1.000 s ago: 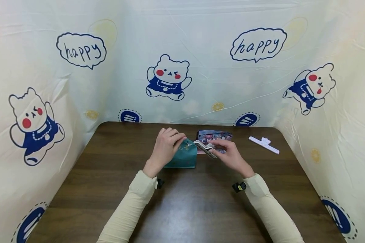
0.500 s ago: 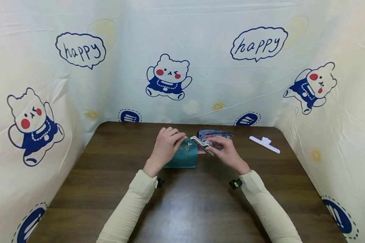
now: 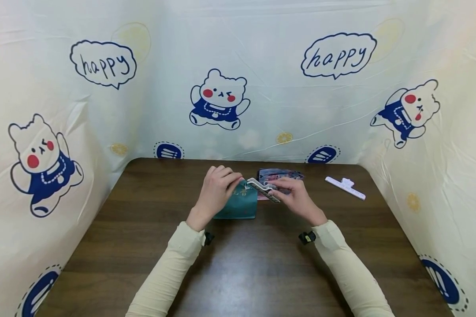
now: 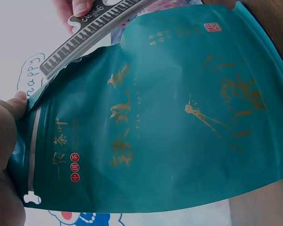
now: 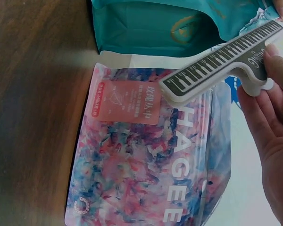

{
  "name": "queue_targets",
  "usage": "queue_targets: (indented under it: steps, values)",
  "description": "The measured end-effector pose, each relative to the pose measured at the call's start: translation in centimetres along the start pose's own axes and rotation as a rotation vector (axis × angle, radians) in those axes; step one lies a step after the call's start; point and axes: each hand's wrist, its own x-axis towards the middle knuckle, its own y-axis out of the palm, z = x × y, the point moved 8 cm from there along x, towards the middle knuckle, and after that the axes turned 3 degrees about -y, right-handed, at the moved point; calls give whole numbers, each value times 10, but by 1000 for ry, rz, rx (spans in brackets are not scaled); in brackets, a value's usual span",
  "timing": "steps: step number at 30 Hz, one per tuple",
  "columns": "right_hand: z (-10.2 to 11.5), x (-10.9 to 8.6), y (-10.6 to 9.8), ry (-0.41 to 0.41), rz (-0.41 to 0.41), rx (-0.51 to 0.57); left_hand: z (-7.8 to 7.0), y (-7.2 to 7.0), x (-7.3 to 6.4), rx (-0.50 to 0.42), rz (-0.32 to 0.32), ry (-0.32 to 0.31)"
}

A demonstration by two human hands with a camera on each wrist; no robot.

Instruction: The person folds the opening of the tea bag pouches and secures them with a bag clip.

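Note:
My left hand (image 3: 215,193) grips the top edge of a teal tea bag (image 3: 238,207) that stands on the table. Gold characters run down the bag's face (image 4: 170,127) in the left wrist view. Between the thumb and fingers of my right hand (image 3: 299,200) is a white bag clip (image 5: 221,61) with a black piano-key pattern. The clip slants down to the right, its far end right at the bag's upper corner, close to my left fingertips. In the left wrist view, my left thumb (image 4: 14,106) lies over the bag's folded top.
Behind the clip stands a pink and blue patterned pouch (image 5: 132,165) with large white letters, partly hidden in the head view. A second, white clip (image 3: 345,188) lies at the right on the brown table (image 3: 238,273). A printed cloth (image 3: 277,53) hangs behind the table.
My right hand has shifted a little to the left, bringing the piano-key clip up to the teal bag's top corner. My left hand and the bag have stayed almost still.

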Motion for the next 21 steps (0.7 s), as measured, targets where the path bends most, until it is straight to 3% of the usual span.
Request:
queue_targets:
  steps: [21]
  values:
    - [-4,9,0,-20,28,-59,-1,1,1,7,4,8]
